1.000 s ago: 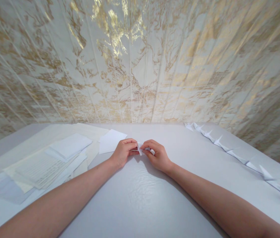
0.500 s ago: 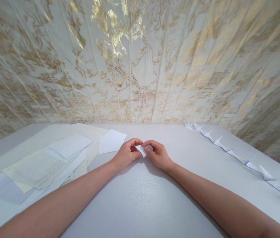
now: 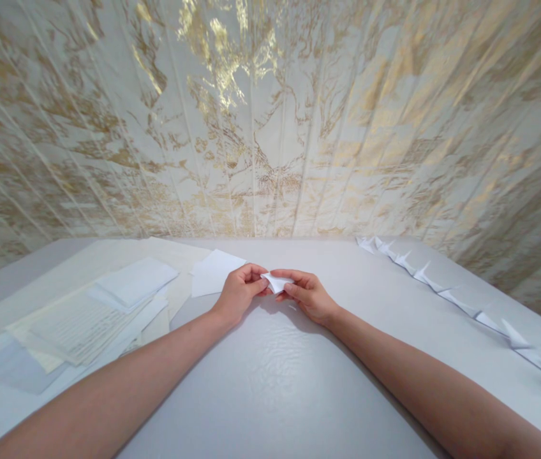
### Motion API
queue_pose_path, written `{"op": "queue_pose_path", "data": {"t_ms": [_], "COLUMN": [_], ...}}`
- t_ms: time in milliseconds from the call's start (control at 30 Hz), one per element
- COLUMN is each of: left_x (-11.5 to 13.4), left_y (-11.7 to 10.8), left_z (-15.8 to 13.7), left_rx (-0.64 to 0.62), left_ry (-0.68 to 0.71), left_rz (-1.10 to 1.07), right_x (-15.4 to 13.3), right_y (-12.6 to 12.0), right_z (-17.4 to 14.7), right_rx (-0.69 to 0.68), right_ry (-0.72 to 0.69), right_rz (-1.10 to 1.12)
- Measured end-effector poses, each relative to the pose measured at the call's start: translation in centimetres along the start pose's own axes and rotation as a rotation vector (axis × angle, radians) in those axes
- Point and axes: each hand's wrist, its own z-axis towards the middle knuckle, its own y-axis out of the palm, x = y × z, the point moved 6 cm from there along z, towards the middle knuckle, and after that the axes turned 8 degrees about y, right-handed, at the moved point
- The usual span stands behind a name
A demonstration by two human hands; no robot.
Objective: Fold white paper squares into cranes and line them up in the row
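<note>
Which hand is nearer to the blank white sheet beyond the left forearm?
Left. The left hand is just right of the blank white sheet; the right hand is farther right, across the small folded paper both hold.

A small folded white paper [image 3: 277,282] is between the left hand [image 3: 238,296] and right hand [image 3: 315,298]; flat white paper sheets [image 3: 137,281] lie left on the pale-grey table [image 3: 270,389], pointed white paper figures [image 3: 513,334] right, a gold-patterned white backdrop [image 3: 261,127] behind.
</note>
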Motion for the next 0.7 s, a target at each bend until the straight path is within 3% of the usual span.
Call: {"op": "queue_pose_path", "data": {"t_ms": [367, 467, 633, 700], "left_x": [-0.2, 0.3, 2.1, 2.4], "left_y": [-0.4, -0.6, -0.4, -0.3], "left_z": [0.3, 0.4, -0.1, -0.2], "left_rx": [0.015, 0.019, -0.016, -0.037], "left_ry": [0.05, 0.179, 0.526, 0.584], "left_rz": [0.002, 0.169, 0.566, 0.657], "right_x": [-0.4, -0.4, -0.4, -0.3], "right_y": [0.0, 0.2, 0.2, 0.1], "right_z": [-0.1, -0.1, -0.2, -0.2], "right_rx": [0.015, 0.004, 0.01, 0.031], "right_ry": [-0.083, -0.072, -0.057, -0.058], "right_rz": [-0.194, -0.246, -0.347, -0.391]}}
